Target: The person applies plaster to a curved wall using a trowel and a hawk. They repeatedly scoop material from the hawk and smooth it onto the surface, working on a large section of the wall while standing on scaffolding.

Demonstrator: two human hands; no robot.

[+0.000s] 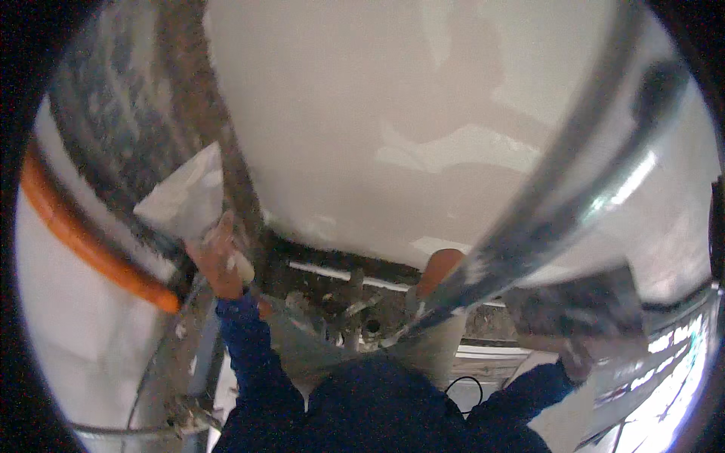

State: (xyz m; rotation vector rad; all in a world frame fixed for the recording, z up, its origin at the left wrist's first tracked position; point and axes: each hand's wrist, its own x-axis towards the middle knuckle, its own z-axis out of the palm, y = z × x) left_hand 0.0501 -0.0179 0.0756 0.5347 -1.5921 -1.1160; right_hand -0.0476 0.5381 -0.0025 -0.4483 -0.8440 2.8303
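Observation:
My left hand (217, 264) is closed around the pale handle of a putty knife (185, 192). The knife's broad, triangular blade is smeared with whitish filler and points up, away from me. Low on the right, my right hand (577, 362) grips a dark, flat rectangular plate (581, 308) at its lower edge; it is blurred, and I cannot tell its exact kind. A pale wall surface (340, 98) with lighter and darker filler patches fills the upper middle. Both hands appear apart from that surface.
A thick metal tube (529, 219) slants across between my hands. An orange curved strip (98, 241) lies at the left, beside a rough brown-grey band (143, 83). A narrow planked platform (483, 325) runs below, and a bright slatted opening (664, 377) shows at lower right.

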